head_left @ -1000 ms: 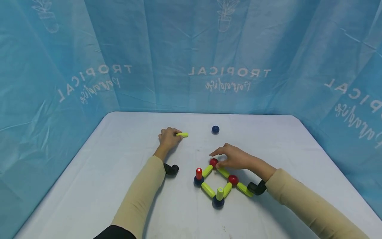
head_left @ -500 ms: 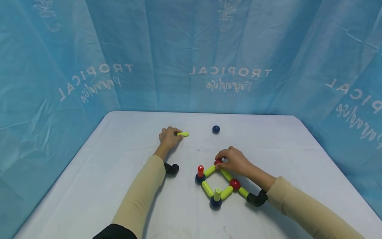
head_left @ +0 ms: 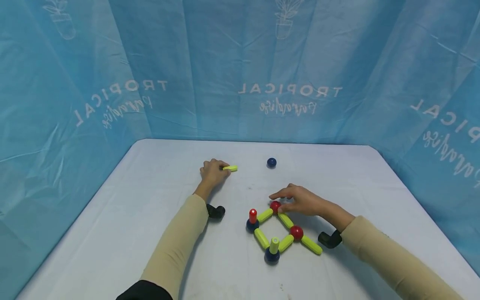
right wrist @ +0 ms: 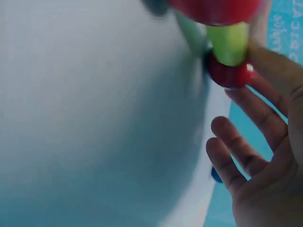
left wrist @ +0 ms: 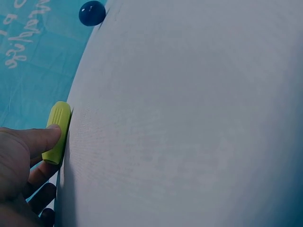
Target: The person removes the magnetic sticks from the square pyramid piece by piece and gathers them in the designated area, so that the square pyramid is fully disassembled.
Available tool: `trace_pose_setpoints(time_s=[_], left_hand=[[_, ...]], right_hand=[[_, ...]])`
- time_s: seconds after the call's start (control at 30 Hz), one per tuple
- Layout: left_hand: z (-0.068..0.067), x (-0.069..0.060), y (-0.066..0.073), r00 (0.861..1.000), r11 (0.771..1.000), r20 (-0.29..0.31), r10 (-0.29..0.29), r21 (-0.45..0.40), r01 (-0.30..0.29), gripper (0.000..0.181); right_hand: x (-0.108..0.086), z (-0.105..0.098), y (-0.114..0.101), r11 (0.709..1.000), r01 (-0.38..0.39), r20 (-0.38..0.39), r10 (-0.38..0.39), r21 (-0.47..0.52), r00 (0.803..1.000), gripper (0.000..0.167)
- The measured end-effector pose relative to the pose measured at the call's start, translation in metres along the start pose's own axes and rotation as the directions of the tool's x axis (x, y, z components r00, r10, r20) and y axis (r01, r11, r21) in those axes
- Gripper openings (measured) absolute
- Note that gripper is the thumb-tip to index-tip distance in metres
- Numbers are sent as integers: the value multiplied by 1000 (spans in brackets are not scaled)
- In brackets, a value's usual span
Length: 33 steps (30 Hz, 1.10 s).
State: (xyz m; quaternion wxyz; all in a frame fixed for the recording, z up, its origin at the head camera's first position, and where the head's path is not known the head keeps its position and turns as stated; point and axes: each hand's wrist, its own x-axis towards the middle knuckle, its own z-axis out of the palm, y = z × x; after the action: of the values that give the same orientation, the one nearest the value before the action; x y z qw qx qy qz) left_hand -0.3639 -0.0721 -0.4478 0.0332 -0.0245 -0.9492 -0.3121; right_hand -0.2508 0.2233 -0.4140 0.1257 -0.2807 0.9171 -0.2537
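My left hand pinches a yellow-green magnetic rod low over the white table; the left wrist view shows the thumb across the rod. On the right, my right hand hovers around the far red ball of a four-sided rod-and-ball frame. Its thumb is by the ball, and the other fingers are spread loosely. Another red ball and two dark blue balls form the other corners. A red rod stands on the left blue ball, a yellow-green rod on the near blue ball.
A loose dark blue ball lies near the far table edge. One yellow-green rod sticks out from the frame towards the right wrist's black camera mount. A blue printed curtain hangs behind the table.
The right hand closed on the far red ball, then loosened its fingers and drew slightly right. The frame shifted slightly right. The left hand stays nearly still with its rod.
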Motion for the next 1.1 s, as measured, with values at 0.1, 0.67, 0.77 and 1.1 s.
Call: trace_pose_setpoints(time_s=[0.1, 0.67, 0.77, 1.1], left_hand=[[-3, 0, 0, 1000, 1000, 4, 3, -6, -3, 28], [0, 3, -1, 1000, 1000, 0, 23, -5, -23, 27], [0, 2, -1, 1000, 1000, -2, 19, -9, -19, 30], [-23, -47, 17, 970, 916, -80, 230, -319, -243, 30]], right_hand=[[6, 7, 1, 999, 40, -19, -39, 25, 999, 40], [-6, 47, -34, 974, -215, -393, 171, -71, 903, 26], [-1, 48, -36, 984, -169, -371, 134, -64, 919, 29], [8, 51, -33, 993, -121, -280, 114, -7, 953, 22]])
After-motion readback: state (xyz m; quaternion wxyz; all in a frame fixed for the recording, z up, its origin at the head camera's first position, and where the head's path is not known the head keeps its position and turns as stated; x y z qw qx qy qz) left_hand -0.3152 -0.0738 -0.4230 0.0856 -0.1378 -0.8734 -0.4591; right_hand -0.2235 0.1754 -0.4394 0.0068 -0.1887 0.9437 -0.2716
